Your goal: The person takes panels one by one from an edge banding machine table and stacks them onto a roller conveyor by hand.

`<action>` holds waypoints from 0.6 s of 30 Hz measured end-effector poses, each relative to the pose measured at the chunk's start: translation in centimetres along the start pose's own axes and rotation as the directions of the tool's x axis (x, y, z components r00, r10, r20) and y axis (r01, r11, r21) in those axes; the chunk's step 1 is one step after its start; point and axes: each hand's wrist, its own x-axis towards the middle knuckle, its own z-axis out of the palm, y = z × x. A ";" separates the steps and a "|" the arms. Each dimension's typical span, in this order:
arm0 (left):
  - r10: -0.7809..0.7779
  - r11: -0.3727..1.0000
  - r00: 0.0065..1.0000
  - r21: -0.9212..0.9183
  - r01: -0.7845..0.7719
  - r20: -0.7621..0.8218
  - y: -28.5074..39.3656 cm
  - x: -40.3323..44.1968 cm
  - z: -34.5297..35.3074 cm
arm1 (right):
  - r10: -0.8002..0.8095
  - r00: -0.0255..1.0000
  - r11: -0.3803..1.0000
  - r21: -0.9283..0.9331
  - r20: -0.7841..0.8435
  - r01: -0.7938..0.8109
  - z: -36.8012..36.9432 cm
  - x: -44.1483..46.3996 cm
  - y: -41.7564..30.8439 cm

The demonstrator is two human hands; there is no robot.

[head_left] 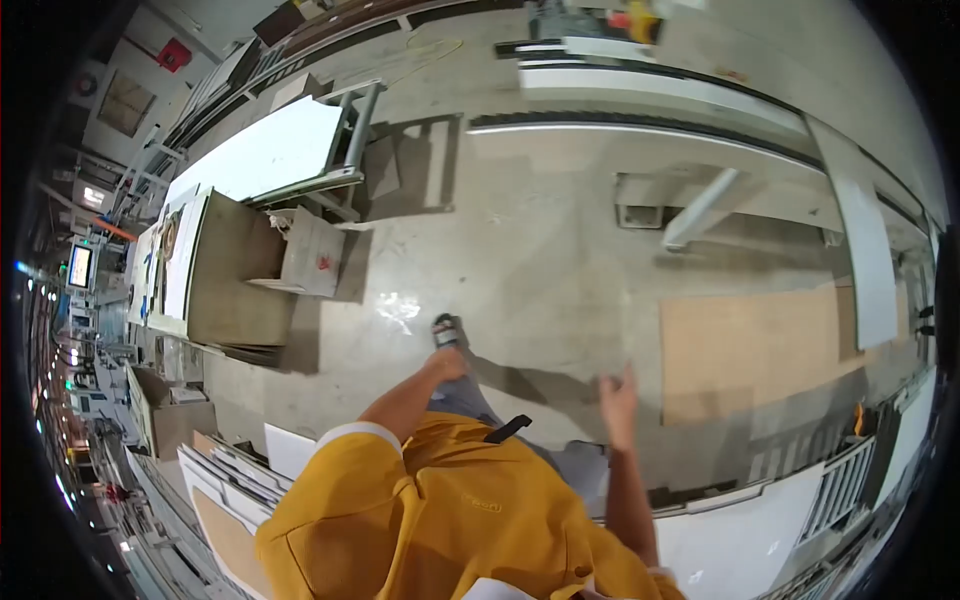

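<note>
My left hand (450,363) hangs low in front of my body, just below a sandalled foot (445,330) in the view. Its fingers are too small and foreshortened to make out. Out to the right, my right hand (618,398) is over the concrete floor (545,280), blurred by motion, with thumb and a finger apart and nothing visible between them. Near it, to the right, a brown board (755,350) lies low. My yellow shirt (490,510) fills the bottom of the view.
A bench with a white panel (270,150) and a wooden box-like stand (235,270) are at the left. Long white panels (660,150) on a frame cross the upper right. White boards (740,530) lean at lower right; stacked boards (225,500) stand lower left.
</note>
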 end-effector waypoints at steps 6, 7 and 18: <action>-0.290 0.896 0.957 -0.344 0.279 0.020 -18.2 6.2 -9.7 | 0.104 0.994 0.965 0.239 0.036 -0.109 12.4 7.1 -20.9; -0.309 0.884 0.951 -0.373 0.282 -0.014 -20.7 7.7 -10.3 | 0.157 0.981 0.960 0.215 0.116 -0.179 15.1 6.6 -22.3; -0.566 0.678 0.807 -0.652 0.341 -0.166 -43.9 34.8 -15.1 | 0.125 0.928 0.976 -0.209 0.352 -0.053 50.6 22.0 -22.3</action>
